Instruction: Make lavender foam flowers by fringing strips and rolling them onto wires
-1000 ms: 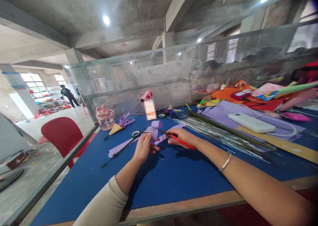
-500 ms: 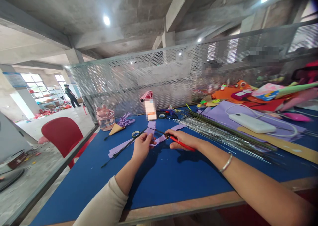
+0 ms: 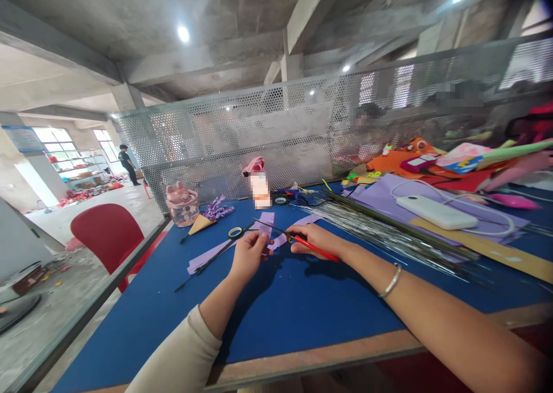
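At twelve o'clock: purple strip (image 3: pixel 266 217), pinched in the left hand (image 3: pixel 247 256), presumably for steadiness.
Right hand (image 3: pixel 318 238), at the strip's four o'clock, grips red-handled scissors (image 3: pixel 314 247) aimed across it.

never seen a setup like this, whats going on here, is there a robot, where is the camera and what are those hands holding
There's no robot: these are a person's bare hands, seen by one camera worn on the head, looking forward and down. The left hand holds a purple paper strip. The right hand holds red-handled scissors, blades at the strip; whether they are cutting, I can't tell. On the blue tabletop, a tape roll and a pink-topped bottle are to the left. To the right are thin metallic wires, purple sheets and what looks like a white power bank. Behind stands a perforated screen.
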`<action>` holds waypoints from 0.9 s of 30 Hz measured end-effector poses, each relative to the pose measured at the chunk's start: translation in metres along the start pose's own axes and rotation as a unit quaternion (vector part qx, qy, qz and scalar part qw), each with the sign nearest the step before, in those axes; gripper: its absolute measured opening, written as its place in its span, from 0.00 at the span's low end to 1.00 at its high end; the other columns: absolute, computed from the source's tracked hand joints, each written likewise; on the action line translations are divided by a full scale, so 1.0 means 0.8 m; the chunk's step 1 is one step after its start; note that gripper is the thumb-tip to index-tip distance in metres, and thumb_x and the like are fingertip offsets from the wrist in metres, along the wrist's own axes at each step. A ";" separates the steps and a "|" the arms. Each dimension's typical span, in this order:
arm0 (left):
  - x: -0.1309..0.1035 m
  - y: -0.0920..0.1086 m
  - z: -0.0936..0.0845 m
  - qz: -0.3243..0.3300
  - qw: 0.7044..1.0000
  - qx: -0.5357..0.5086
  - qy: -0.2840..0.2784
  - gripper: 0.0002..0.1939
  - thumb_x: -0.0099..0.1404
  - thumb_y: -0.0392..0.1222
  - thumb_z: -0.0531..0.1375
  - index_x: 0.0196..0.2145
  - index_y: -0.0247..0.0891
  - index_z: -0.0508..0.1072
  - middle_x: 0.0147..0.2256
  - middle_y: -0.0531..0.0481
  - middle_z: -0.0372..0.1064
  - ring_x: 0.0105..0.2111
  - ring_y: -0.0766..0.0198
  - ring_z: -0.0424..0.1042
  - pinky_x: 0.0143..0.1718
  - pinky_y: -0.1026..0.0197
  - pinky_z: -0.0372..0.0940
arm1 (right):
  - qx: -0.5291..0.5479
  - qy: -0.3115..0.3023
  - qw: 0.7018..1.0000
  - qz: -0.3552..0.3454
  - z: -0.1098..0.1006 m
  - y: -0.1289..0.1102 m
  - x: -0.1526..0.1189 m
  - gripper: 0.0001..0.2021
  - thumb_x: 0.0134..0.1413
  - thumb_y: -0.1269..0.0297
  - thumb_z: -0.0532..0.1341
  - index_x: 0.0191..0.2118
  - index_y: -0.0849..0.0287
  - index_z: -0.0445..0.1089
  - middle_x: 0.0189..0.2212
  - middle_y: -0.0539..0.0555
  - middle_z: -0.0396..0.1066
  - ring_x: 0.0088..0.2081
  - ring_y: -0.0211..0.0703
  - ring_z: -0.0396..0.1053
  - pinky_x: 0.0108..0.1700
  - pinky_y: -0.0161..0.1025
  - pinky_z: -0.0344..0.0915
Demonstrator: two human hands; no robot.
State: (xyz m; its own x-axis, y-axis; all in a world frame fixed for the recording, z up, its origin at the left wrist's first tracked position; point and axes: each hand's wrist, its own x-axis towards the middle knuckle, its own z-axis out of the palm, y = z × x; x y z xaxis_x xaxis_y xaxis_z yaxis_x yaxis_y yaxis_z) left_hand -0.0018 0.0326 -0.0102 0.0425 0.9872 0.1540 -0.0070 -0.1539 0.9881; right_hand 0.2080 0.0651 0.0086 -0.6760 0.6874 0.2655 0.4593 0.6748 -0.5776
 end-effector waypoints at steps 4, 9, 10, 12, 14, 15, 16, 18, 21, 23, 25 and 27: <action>0.000 0.000 0.001 -0.011 1.000 -0.003 -0.006 0.21 0.53 0.57 0.62 0.33 0.35 0.71 0.33 0.48 0.73 0.21 0.70 0.70 0.19 0.69 0.59 | 0.008 0.011 1.000 0.003 0.000 0.002 0.000 0.29 0.51 0.40 0.56 0.44 0.65 0.69 0.32 0.55 0.69 0.30 0.40 0.62 0.31 0.35 0.59; -0.002 0.002 0.002 -0.019 1.000 0.001 -0.005 0.21 0.51 0.57 0.63 0.31 0.34 0.70 0.32 0.46 0.72 0.25 0.67 0.72 0.19 0.69 0.59 | 0.019 0.030 0.999 0.018 0.000 0.004 0.000 0.31 0.50 0.37 0.55 0.40 0.65 0.70 0.28 0.53 0.68 0.27 0.39 0.61 0.29 0.34 0.56; -0.002 0.002 0.002 -0.017 1.000 0.002 -0.005 0.21 0.51 0.57 0.63 0.31 0.34 0.70 0.32 0.46 0.72 0.25 0.67 0.72 0.20 0.69 0.59 | 0.019 0.030 0.999 0.017 0.000 0.004 0.000 0.31 0.50 0.36 0.55 0.40 0.65 0.70 0.27 0.53 0.67 0.27 0.39 0.60 0.28 0.34 0.55; -0.002 0.002 0.002 -0.017 1.000 0.001 -0.004 0.21 0.51 0.57 0.63 0.30 0.34 0.70 0.31 0.47 0.72 0.25 0.67 0.72 0.20 0.69 0.59 | 0.022 0.028 0.999 0.017 0.000 0.004 0.000 0.30 0.50 0.37 0.54 0.40 0.64 0.70 0.27 0.52 0.67 0.27 0.39 0.60 0.28 0.34 0.55; -0.001 0.002 0.002 -0.019 1.000 0.000 -0.003 0.21 0.51 0.57 0.63 0.30 0.34 0.69 0.30 0.47 0.72 0.25 0.67 0.71 0.21 0.69 0.59 | 0.028 0.025 0.999 0.015 0.000 0.003 -0.001 0.29 0.51 0.38 0.54 0.39 0.64 0.69 0.27 0.52 0.66 0.27 0.38 0.60 0.28 0.34 0.55; -0.001 0.002 0.002 -0.018 1.000 -0.001 -0.002 0.21 0.50 0.57 0.63 0.30 0.34 0.70 0.30 0.47 0.72 0.25 0.67 0.71 0.21 0.69 0.59 | 0.032 0.021 0.999 0.014 0.000 0.002 -0.001 0.29 0.51 0.38 0.55 0.40 0.64 0.69 0.28 0.53 0.66 0.27 0.38 0.60 0.28 0.34 0.56; -0.001 0.002 0.001 -0.017 1.000 -0.001 0.001 0.21 0.50 0.57 0.63 0.30 0.34 0.70 0.30 0.48 0.72 0.25 0.67 0.71 0.21 0.69 0.59 | 0.035 0.017 0.999 0.012 -0.001 0.002 -0.001 0.28 0.52 0.39 0.55 0.41 0.63 0.68 0.29 0.53 0.66 0.27 0.38 0.60 0.29 0.34 0.56; 0.000 0.002 0.001 -0.012 1.000 0.003 0.014 0.21 0.51 0.57 0.63 0.31 0.35 0.70 0.29 0.48 0.72 0.25 0.66 0.71 0.21 0.68 0.59 | 0.032 0.003 0.999 0.006 -0.002 0.001 -0.002 0.28 0.52 0.40 0.56 0.44 0.63 0.65 0.31 0.53 0.66 0.28 0.38 0.60 0.30 0.35 0.58; 0.001 0.002 0.000 -0.007 0.999 0.010 0.035 0.20 0.51 0.56 0.62 0.32 0.35 0.70 0.30 0.49 0.72 0.25 0.66 0.71 0.21 0.68 0.60 | 0.006 -0.010 1.000 -0.006 -0.004 0.000 -0.004 0.28 0.51 0.41 0.57 0.47 0.61 0.63 0.34 0.54 0.66 0.32 0.41 0.61 0.33 0.36 0.60; 0.000 0.002 -0.001 -0.008 0.999 0.011 0.038 0.20 0.52 0.56 0.62 0.32 0.35 0.70 0.30 0.49 0.72 0.25 0.66 0.71 0.21 0.68 0.60 | -0.007 -0.011 1.000 -0.012 -0.005 -0.001 -0.005 0.28 0.51 0.41 0.57 0.48 0.61 0.63 0.36 0.55 0.67 0.34 0.42 0.62 0.36 0.37 0.60; 0.000 0.002 0.000 -0.008 0.999 0.010 0.038 0.19 0.52 0.56 0.62 0.32 0.35 0.70 0.29 0.49 0.72 0.25 0.66 0.71 0.21 0.68 0.60 | -0.012 -0.012 1.000 -0.014 -0.005 -0.003 -0.005 0.28 0.51 0.42 0.57 0.48 0.60 0.63 0.37 0.55 0.67 0.35 0.43 0.62 0.37 0.38 0.61; 0.000 0.002 0.000 -0.003 0.999 0.007 0.042 0.19 0.53 0.56 0.61 0.32 0.36 0.70 0.29 0.50 0.72 0.24 0.66 0.71 0.21 0.68 0.60 | -0.013 -0.014 1.000 -0.014 -0.006 -0.005 -0.005 0.28 0.51 0.42 0.58 0.48 0.60 0.63 0.37 0.55 0.67 0.36 0.43 0.62 0.38 0.39 0.61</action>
State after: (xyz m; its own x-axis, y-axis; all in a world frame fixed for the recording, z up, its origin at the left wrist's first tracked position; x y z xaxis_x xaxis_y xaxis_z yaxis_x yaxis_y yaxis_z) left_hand -0.0021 0.0326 -0.0087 -0.0423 0.9882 0.1474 0.0061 -0.1473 0.9891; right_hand 0.2117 0.0613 0.0134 -0.7046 0.6610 0.2581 0.4547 0.6998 -0.5509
